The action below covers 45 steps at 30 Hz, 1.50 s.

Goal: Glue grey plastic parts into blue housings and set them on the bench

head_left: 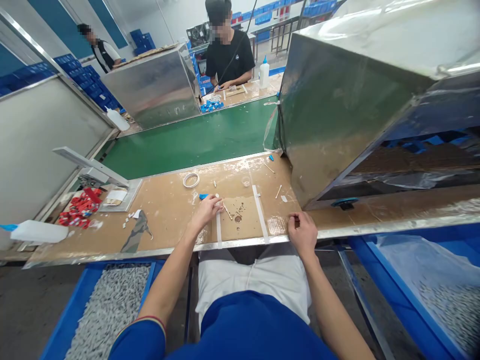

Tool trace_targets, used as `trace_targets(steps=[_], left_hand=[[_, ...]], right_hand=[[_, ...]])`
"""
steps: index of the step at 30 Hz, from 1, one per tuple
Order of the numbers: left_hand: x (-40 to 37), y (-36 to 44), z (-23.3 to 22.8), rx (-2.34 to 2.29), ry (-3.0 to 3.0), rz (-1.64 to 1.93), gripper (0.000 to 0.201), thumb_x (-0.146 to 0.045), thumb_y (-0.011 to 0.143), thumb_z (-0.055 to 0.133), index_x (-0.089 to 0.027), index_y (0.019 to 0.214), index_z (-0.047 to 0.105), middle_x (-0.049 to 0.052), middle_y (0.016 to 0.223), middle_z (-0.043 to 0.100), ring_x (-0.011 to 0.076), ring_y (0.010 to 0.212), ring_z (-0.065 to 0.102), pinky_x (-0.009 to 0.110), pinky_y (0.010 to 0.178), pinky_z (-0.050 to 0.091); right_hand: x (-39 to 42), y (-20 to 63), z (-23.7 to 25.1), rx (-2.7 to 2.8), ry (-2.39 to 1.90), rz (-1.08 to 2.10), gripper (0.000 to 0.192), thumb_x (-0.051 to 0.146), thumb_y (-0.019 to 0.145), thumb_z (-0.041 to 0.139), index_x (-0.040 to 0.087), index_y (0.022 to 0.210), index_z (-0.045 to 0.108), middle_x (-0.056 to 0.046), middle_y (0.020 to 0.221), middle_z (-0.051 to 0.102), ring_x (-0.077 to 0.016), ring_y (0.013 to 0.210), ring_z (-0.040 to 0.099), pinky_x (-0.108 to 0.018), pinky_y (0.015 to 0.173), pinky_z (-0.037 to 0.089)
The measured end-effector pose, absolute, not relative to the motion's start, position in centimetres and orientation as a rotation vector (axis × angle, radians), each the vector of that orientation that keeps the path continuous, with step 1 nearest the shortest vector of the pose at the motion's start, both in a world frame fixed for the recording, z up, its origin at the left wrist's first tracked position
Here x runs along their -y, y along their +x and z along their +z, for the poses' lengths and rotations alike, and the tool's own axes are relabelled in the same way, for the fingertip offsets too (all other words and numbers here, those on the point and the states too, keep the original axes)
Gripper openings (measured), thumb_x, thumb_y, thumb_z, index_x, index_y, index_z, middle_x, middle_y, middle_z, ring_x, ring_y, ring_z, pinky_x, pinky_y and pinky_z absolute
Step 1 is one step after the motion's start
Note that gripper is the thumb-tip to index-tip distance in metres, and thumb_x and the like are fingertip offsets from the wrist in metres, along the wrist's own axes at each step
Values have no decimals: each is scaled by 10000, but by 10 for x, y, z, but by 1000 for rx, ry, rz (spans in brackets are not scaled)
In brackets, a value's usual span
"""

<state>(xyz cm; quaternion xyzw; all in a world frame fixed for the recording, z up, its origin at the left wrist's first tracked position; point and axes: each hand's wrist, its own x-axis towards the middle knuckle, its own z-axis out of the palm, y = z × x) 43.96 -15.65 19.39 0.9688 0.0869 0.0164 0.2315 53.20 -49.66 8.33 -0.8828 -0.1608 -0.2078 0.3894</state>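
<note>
My left hand (207,210) rests on the brown worktop (168,210), fingers pinched on a small white part beside a thin stick (227,212). A small blue piece (203,196) lies just beyond it. My right hand (302,231) sits at the worktop's front edge, fingers curled with a small dark item between thumb and fingertips; what it is I cannot tell. Two white tape strips (260,213) frame a worn patch between the hands.
A white tape ring (191,180) lies farther back. Red parts (79,207) and a white squeeze bottle (37,231) sit at left. A steel hood (337,115) stands at right. Blue bins (108,305) of grey parts flank my lap. A person works across the green belt (195,140).
</note>
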Motion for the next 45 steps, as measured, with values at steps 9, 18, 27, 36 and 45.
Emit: trace_targets(steps=[9,18,27,36,45], left_hand=[[153,439,189,-180,2648,-41,330,-232,870,722,-190,1198,711,85,1195,650,166,790,656,340,885,543],[145,455,186,-195,2685,-33,253,-171,846,717,-168,1098,739,90,1123,671,202,870,663,335,880,517],[142,456,192,-96,2702,-78,160,-159,822,698,-187,968,757,69,1025,688,214,882,661,316,831,505],[143,457,189,-100,2687,-92,228,-166,830,677,-194,1046,747,66,1085,685,181,801,664,302,791,517],[143,455,194,-119,2674,-80,434,-194,835,724,-201,1268,694,71,1085,692,203,865,661,330,872,522]], right_hand=[[497,532,85,415,-2247,-518,110,208,887,519,199,873,628,-83,844,671,-254,830,580,-365,783,438],[496,531,85,399,-2248,-514,110,203,883,514,204,863,622,-81,839,673,-253,828,579,-360,780,439],[496,530,87,398,-2237,-509,112,200,877,517,209,868,628,-80,846,680,-255,829,589,-361,785,449],[496,530,87,394,-2240,-510,116,209,881,512,212,865,627,-77,839,675,-254,828,586,-362,783,443],[497,530,88,406,-2231,-503,111,197,877,515,206,863,624,-77,836,673,-251,816,585,-361,773,440]])
